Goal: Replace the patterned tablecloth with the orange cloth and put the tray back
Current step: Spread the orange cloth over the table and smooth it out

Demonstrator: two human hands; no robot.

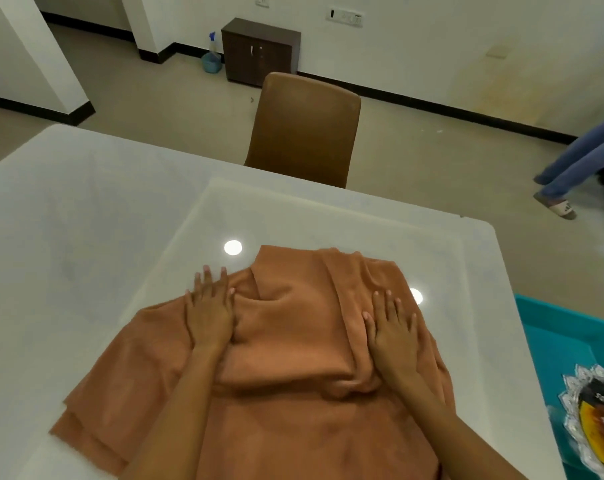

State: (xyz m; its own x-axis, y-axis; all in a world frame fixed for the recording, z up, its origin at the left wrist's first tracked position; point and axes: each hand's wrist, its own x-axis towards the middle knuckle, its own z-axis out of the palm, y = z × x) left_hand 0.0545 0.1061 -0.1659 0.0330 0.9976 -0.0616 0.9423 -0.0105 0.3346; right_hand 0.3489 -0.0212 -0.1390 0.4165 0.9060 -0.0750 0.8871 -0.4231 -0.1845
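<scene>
Head view: glossy white worktop, no patterned cloth on it.
Cloth: rumpled, part-folded orange fabric cloth at the near edge, not yet spread.
Hands: left hand and right hand flat on it, fingers splayed, gripping nothing.
Tray: silver scalloped tray off the right edge, not yet returned.

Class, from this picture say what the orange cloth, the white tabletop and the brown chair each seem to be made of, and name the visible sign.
Orange cloth: soft, matte, fleecy fabric, probably towelling; it lies in thick rounded folds with a fuzzy surface.
White tabletop: hard and glossy, perhaps polished stone or glass; it mirrors round ceiling lights.
Brown chair: smooth, slightly sheened back, probably leatherette or moulded plastic; unclear which.
</scene>
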